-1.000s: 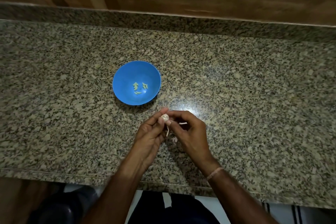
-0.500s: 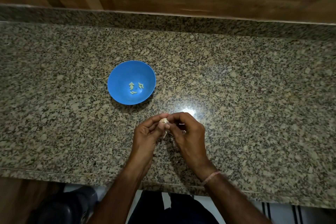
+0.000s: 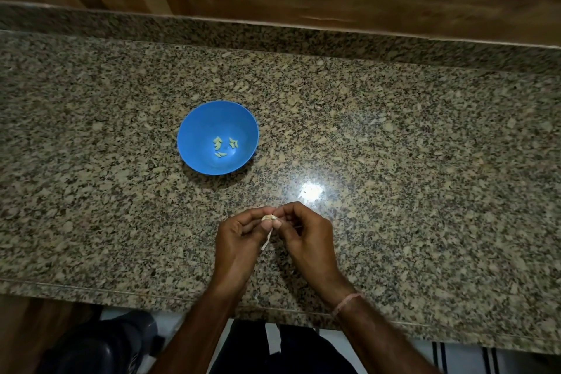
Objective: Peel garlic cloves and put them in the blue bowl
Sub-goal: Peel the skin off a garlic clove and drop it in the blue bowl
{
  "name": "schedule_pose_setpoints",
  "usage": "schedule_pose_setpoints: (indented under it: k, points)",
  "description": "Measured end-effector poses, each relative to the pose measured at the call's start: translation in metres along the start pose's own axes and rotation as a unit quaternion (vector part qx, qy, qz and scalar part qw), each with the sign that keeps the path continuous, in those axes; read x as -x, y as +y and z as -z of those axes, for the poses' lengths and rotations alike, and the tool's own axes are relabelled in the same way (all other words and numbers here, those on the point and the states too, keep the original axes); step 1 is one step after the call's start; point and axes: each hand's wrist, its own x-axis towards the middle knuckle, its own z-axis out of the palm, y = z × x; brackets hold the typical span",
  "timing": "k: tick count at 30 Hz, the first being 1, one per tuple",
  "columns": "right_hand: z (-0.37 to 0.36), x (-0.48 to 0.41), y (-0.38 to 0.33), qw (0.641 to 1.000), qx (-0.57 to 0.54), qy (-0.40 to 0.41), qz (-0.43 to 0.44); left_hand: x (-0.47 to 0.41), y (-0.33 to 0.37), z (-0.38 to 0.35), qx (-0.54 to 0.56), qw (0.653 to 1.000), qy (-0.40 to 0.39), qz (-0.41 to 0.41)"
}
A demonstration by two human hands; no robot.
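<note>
Since half a second ago the hands have been drawn slightly toward the desk's (image 3: 394,161) 6 o'clock edge, and the pale strip of skin (image 3: 266,240) is seen hanging longer below the fingertips. The garlic clove (image 3: 268,218), small, cream-coloured and partly covered, is pinched between the curled fingers of the left hand (image 3: 239,240) and the right hand (image 3: 306,237), just above the desk. The blue bowl (image 3: 206,121) is found unmoved at 11 o'clock from the hands, well apart, with a few peeled cloves (image 3: 226,146) lying at its bottom.
</note>
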Motion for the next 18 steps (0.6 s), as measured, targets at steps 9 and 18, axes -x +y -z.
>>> schedule_pose_setpoints:
  k: [9, 18]
  points:
    - [0.003, 0.000, 0.007, 0.994, 0.086, -0.023, 0.063, -0.001, -0.005, 0.000, -0.020, 1.000, 0.017, 0.008]
    - [-0.004, 0.001, 0.015, 0.999, 0.046, 0.003, 0.006, -0.003, -0.004, -0.005, -0.023, 0.998, 0.029, 0.045]
